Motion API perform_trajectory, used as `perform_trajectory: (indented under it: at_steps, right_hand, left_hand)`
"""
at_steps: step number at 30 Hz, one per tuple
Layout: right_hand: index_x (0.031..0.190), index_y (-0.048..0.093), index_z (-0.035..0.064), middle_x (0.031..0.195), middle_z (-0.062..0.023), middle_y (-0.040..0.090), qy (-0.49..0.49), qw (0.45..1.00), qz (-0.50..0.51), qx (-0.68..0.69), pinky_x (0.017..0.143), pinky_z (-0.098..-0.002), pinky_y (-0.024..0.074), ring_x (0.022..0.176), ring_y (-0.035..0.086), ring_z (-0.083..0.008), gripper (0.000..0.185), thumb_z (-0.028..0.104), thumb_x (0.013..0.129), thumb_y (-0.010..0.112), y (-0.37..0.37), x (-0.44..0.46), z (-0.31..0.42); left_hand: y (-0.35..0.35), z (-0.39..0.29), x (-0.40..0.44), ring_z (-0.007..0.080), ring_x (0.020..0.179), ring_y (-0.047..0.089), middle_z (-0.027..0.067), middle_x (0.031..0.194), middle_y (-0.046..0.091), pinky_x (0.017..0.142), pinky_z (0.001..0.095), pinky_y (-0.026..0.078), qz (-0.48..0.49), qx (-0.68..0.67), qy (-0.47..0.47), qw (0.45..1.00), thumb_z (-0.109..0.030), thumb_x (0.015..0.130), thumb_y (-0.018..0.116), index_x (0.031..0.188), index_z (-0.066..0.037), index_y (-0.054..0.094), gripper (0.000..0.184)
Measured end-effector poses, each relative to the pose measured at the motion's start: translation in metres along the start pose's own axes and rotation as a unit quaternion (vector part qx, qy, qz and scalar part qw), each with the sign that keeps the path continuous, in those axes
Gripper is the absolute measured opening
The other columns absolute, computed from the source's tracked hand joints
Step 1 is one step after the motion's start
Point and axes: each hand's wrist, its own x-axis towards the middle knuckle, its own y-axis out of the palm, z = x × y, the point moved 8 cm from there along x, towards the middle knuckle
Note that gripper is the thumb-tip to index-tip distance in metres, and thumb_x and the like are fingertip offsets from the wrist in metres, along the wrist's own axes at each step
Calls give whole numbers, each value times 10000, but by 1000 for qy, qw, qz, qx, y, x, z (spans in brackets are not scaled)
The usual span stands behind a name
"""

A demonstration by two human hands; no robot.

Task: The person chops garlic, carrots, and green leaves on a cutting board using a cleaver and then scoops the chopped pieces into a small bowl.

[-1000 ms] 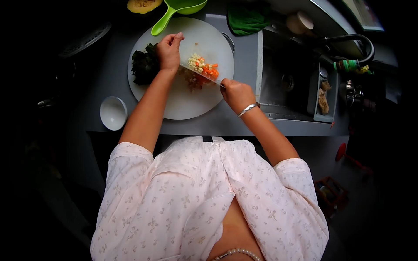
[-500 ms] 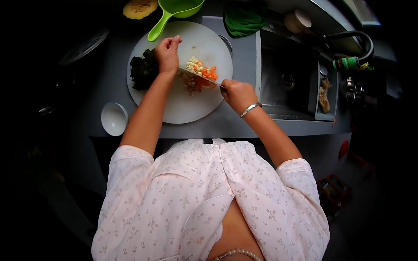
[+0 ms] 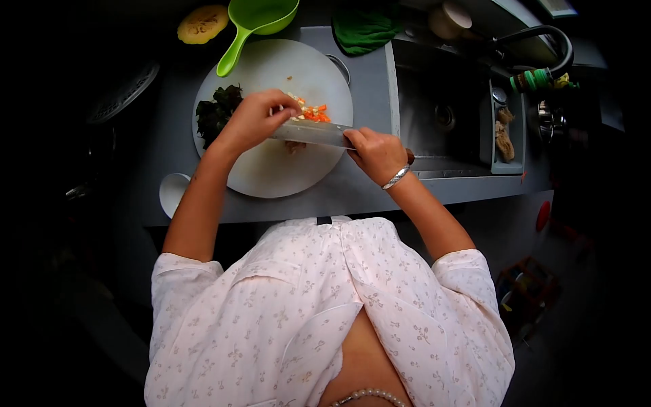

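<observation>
My right hand (image 3: 380, 154) is wrapped round the handle of a knife (image 3: 319, 133), whose broad blade lies tilted flat above the round white cutting board (image 3: 278, 173). Close to the blade's far end, my left hand (image 3: 263, 117) has its fingers bent, with thumb and fingertips near the blade's upper edge; whether they pinch anything is too small to tell. Chopped orange and pale yellow pieces (image 3: 316, 113) sit just beyond the blade. Some brownish bits (image 3: 294, 146) show on its near side. Dark green leaves (image 3: 215, 115) lie at the board's left, partly behind my left hand.
A green scoop (image 3: 234, 51) rests over the board's far edge, beside a cut yellow squash (image 3: 202, 24). A white bowl (image 3: 173, 192) stands left, partly hidden by my forearm. Right are a green cloth (image 3: 365, 30), the sink (image 3: 424, 102), a faucet (image 3: 568, 51) and a grey caddy (image 3: 517, 129).
My left hand has come down and right to the blade, its fingers opening somewhat. The knife has turned so its broad side shows. The view has shifted slightly.
</observation>
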Motion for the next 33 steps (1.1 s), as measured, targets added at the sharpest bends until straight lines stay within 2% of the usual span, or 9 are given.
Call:
perform_trajectory:
  at_steps: [1, 4, 6, 8, 10, 16, 19, 26, 33]
  right_hand:
    - [968, 619, 138, 746, -32, 603, -11, 1000, -1, -14, 528, -345, 501, 605, 623, -237, 268, 179, 733, 741, 1, -1, 3]
    - [976, 619, 144, 732, -26, 588, -32, 999, -9, -37, 525, -337, 499, 602, 621, -227, 291, 185, 720, 751, 4, -1, 9]
    - [974, 620, 149, 720, -25, 578, -39, 998, -15, -49, 522, -335, 498, 598, 618, -225, 295, 187, 715, 755, 0, -2, 13]
    - [876, 601, 132, 688, -39, 579, -19, 999, -28, -3, 519, -344, 501, 574, 616, -236, 191, 182, 730, 714, -11, -4, 16]
    - [892, 613, 128, 708, -52, 602, 17, 998, -46, 33, 539, -352, 507, 597, 623, -252, 181, 174, 744, 706, -13, -10, 11]
    - [931, 644, 106, 791, -115, 660, 168, 980, -61, 85, 609, -406, 518, 685, 637, -320, 142, 156, 799, 657, -6, -17, -4]
    - [926, 643, 96, 792, -132, 661, 208, 974, -56, 76, 627, -428, 516, 693, 636, -339, 128, 161, 817, 630, 6, -15, -8]
    - [900, 629, 54, 762, -186, 645, 276, 959, -10, 59, 639, -457, 498, 711, 623, -381, 154, 188, 836, 586, 20, -8, -14]
    - [873, 607, 43, 724, -205, 630, 308, 950, 25, 50, 626, -482, 487, 686, 605, -411, 146, 179, 843, 565, 38, -9, -19]
  left_hand:
    - [8, -9, -3, 218, 791, 618, 110, 887, 662, 726, 324, 487, 44, -4, 7, 999, -44, 845, 608, 924, -5, 695, 124]
    - [32, -7, -2, 251, 822, 635, 122, 900, 666, 754, 335, 493, 110, 102, 98, 984, -14, 846, 591, 933, -3, 694, 135]
    - [33, 0, 5, 264, 861, 640, 138, 923, 665, 783, 333, 495, 117, 110, 97, 982, -5, 852, 583, 948, -5, 692, 145]
    - [11, 13, 13, 239, 868, 638, 129, 945, 663, 789, 316, 494, 20, 15, 16, 1000, -15, 865, 579, 975, -9, 689, 155]
    - [-10, 7, 18, 171, 849, 626, 86, 975, 657, 773, 293, 492, -39, -42, 30, 998, -61, 896, 579, 1014, -9, 683, 166]
    - [-12, 6, 51, 124, 842, 603, 37, 875, 643, 774, 255, 472, -63, -162, 53, 983, -151, 929, 595, 1047, -21, 685, 197]
    - [-5, 20, 81, 62, 722, 520, -10, 763, 595, 659, 216, 424, -107, -187, 35, 976, -195, 934, 596, 1045, -33, 691, 219]
    - [13, 56, 127, 56, 678, 488, -27, 730, 570, 623, 204, 400, -154, -217, -10, 964, -193, 928, 600, 1007, -42, 703, 199]
    - [20, 63, 132, 60, 683, 495, -32, 736, 584, 629, 208, 408, -164, -238, 21, 957, -173, 915, 608, 959, -34, 711, 178]
